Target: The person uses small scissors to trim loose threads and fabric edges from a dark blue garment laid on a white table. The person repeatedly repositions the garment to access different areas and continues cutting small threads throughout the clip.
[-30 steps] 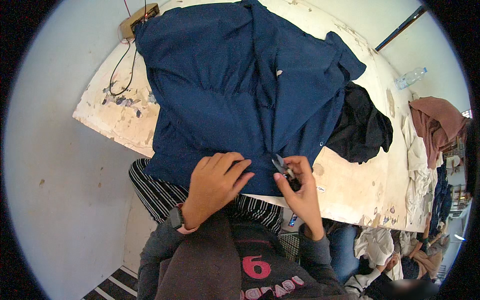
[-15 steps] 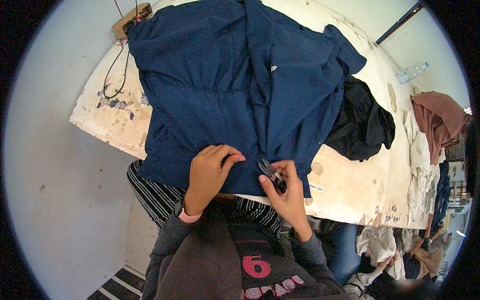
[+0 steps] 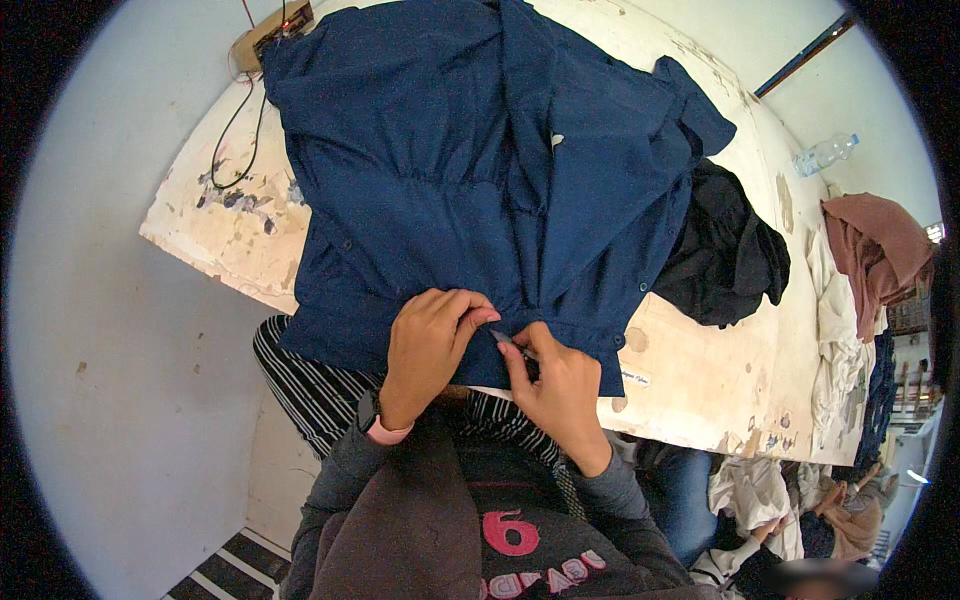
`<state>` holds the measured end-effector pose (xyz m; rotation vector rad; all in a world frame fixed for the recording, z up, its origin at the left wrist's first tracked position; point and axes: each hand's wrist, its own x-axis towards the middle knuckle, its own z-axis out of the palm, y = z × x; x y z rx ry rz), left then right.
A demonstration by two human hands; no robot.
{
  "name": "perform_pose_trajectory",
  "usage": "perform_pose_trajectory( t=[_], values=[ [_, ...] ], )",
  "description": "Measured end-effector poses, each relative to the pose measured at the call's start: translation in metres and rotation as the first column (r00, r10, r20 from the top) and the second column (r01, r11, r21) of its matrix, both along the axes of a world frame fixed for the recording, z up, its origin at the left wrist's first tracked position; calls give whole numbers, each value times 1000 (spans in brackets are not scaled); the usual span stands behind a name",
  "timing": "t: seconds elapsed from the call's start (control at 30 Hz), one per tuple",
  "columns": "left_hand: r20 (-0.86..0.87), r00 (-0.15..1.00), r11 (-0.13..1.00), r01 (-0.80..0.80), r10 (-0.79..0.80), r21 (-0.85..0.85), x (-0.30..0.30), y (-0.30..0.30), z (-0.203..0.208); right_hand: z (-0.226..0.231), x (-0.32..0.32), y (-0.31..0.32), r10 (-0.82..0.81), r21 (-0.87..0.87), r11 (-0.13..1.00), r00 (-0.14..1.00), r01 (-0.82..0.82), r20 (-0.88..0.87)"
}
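A navy blue garment (image 3: 400, 230) with gathers and small buttons is spread over the table, its near edge hanging toward my lap. My left hand (image 3: 432, 345) rests at its near part, thumb and forefinger pinched together at the cloth. Whether fabric or a thread is between those fingertips cannot be made out. In my right hand (image 3: 560, 385) are small thread snips (image 3: 503, 340), mostly hidden by the fingers. Their grey blade tips point at the left fingertips and lie close to them, over the garment.
A black cloth (image 3: 730, 250) lies right of the garment on the worn pale table (image 3: 700, 400). Farther right are a plastic bottle (image 3: 825, 155), white cloth (image 3: 835, 340) and a person in a brown head covering (image 3: 875, 240). A small box with a cable (image 3: 275, 40) stands far left.
My right hand has moved left and turned, bringing the snips' tips up to the left fingertips. The left hand stays nearly in place, still pinched.
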<state>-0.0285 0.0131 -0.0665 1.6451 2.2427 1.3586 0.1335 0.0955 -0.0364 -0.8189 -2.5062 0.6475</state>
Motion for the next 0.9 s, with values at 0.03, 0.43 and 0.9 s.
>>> perform_pose_trajectory(
  t=[0.03, 0.43, 0.9],
  values=[
    [1, 1000, 1000, -3, 3, -2, 0, 0, 0, 0, -1, 0, -24, 20, 1000, 1000, 24, -10],
    [510, 860, 997, -8, -34, 79, -14, -5, 1, -4, -6, 2, -74, 42, 996, 997, 73, 19],
    [818, -89, 816, -193, -568, 545, -61, -27, -24, 3, -46, -10, 154, 211, 966, 988, -153, 12]
  ],
)
